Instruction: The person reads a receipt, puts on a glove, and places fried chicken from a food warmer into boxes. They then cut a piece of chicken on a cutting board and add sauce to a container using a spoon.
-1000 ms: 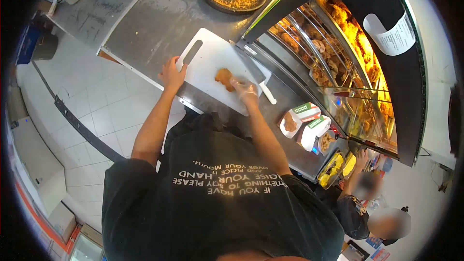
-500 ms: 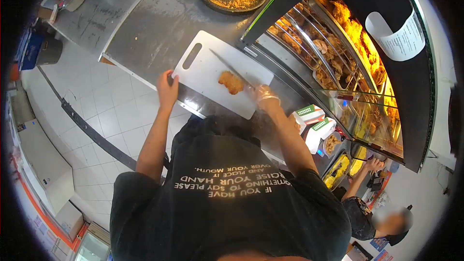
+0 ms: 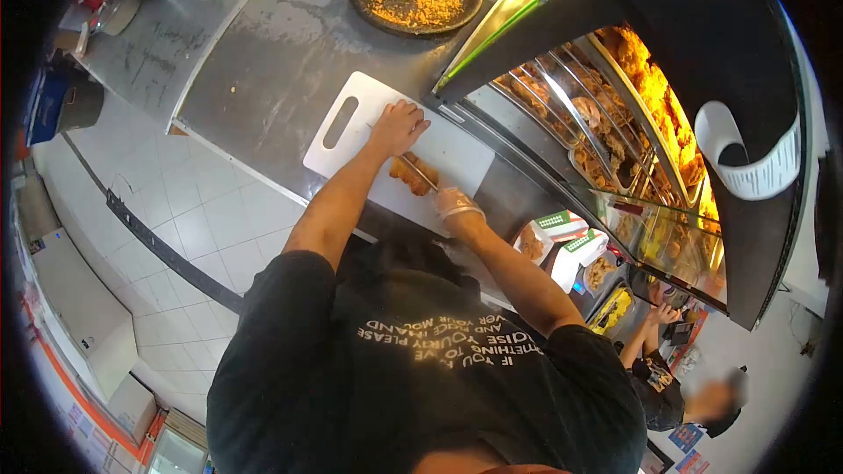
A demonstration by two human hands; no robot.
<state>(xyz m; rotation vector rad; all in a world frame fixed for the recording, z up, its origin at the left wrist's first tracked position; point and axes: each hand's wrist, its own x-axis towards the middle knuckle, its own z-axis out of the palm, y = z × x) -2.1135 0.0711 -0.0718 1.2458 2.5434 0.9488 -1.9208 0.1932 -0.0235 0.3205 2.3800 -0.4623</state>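
Note:
A white cutting board (image 3: 338,142) lies on the metal counter with a golden-brown breaded piece (image 3: 409,177) on it. Across that piece lies the blade of a knife (image 3: 420,170). My right hand (image 3: 460,212), in a clear glove, is closed round the handle at the board's lower right part. My left hand (image 3: 399,129), bare, rests over the front part of the blade with its fingers bent and close together; its palm side is hidden.
A dark round dish (image 3: 364,0) with crumbs and a wrapped item stands beyond the board. To the right are a lit food display case (image 3: 527,79), red-white-green boxes (image 3: 562,226) and a yellow-filled tray (image 3: 612,310). A co-worker (image 3: 663,386) stands at lower right.
My left hand has moved from the board's left edge onto the blade. The knife has come down across the breaded piece, and my right hand has shifted slightly left and down.

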